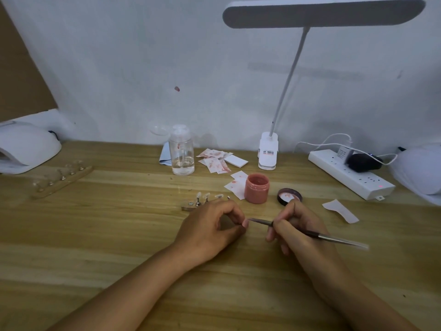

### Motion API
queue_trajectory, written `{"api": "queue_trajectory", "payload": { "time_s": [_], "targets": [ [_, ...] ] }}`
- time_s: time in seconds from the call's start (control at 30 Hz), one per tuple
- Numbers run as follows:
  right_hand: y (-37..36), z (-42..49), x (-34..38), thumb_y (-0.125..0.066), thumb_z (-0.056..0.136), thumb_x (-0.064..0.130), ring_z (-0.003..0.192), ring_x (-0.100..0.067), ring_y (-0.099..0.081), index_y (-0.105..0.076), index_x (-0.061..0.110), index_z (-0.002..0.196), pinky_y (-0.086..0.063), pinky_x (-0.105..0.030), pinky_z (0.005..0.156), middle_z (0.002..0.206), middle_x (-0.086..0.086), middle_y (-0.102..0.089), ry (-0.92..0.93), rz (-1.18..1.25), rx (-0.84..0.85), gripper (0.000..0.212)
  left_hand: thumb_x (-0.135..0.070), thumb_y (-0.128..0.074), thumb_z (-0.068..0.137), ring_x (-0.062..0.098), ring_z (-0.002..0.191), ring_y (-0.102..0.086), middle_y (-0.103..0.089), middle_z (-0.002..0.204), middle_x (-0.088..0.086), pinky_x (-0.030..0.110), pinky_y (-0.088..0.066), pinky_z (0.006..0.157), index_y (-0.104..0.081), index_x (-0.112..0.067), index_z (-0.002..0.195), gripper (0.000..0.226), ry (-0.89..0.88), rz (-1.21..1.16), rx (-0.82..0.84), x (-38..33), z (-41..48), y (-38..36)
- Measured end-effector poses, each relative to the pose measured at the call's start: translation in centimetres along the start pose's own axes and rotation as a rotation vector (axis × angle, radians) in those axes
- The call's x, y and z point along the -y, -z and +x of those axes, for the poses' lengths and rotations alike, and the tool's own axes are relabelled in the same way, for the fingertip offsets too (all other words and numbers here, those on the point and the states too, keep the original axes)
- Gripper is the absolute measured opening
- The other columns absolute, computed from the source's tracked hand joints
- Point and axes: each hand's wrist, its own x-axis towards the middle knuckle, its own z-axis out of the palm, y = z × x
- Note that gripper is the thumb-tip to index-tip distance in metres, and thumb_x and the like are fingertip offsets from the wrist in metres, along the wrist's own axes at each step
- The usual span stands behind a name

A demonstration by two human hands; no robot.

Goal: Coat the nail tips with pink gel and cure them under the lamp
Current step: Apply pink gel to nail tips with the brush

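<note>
My left hand [212, 225] pinches a small nail tip [245, 223] between thumb and fingers, low over the wooden table [119, 235]. My right hand [293, 225] grips a thin gel brush [310, 234], and its bristle end touches the nail tip. Behind my hands stands the open jar of pink gel [256, 188], with its lid [289, 196] lying beside it on the right. A metal holder with several clear nail tips [205, 200] sits just beyond my left hand. The white curing lamp [26, 146] rests at the far left edge.
A wooden strip of nail stands [62, 178] lies at left. A clear pump bottle [181, 151], stained paper wipes [216, 161], a desk lamp base [268, 151] and a power strip [350, 174] line the back. A paper scrap [340, 210] lies at right.
</note>
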Motion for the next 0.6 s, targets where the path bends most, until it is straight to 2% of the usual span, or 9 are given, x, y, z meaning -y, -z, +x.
{"api": "queue_trajectory", "payload": {
  "time_s": [0.13, 0.33, 0.6],
  "targets": [
    [-0.03, -0.04, 0.01, -0.055, 0.087, -0.002, 0.051, -0.014, -0.046, -0.051, 0.002, 0.081, -0.04, -0.021, 0.047, 0.068, -0.011, -0.07, 0.0, -0.016, 0.017, 0.007, -0.037, -0.074, 0.082, -0.005, 0.057, -0.05, -0.065, 0.087, -0.026, 0.017, -0.03, 0.054, -0.065, -0.034, 0.08, 0.01, 0.011, 0.007, 0.003, -0.09, -0.06, 0.05],
    [0.02, 0.06, 0.02, -0.055, 0.087, -0.002, 0.049, -0.012, -0.046, -0.051, 0.0, 0.082, -0.04, -0.019, 0.046, 0.067, -0.012, -0.07, -0.003, -0.021, 0.017, 0.006, -0.036, -0.074, 0.083, -0.015, 0.061, -0.05, -0.066, 0.086, -0.026, 0.012, -0.027, 0.053, -0.066, -0.035, 0.08, 0.009, 0.012, 0.008, 0.018, -0.23, -0.07, 0.15],
    [-0.05, 0.02, 0.04, -0.055, 0.088, -0.004, 0.05, -0.015, -0.046, -0.05, -0.004, 0.084, -0.039, -0.019, 0.045, 0.066, -0.012, -0.069, 0.011, 0.006, -0.005, 0.006, -0.037, -0.072, 0.085, -0.002, 0.049, -0.047, -0.061, 0.076, -0.032, 0.016, -0.026, 0.05, -0.061, -0.04, 0.076, 0.015, 0.036, -0.002, 0.016, -0.34, -0.08, 0.21]
  ]
}}
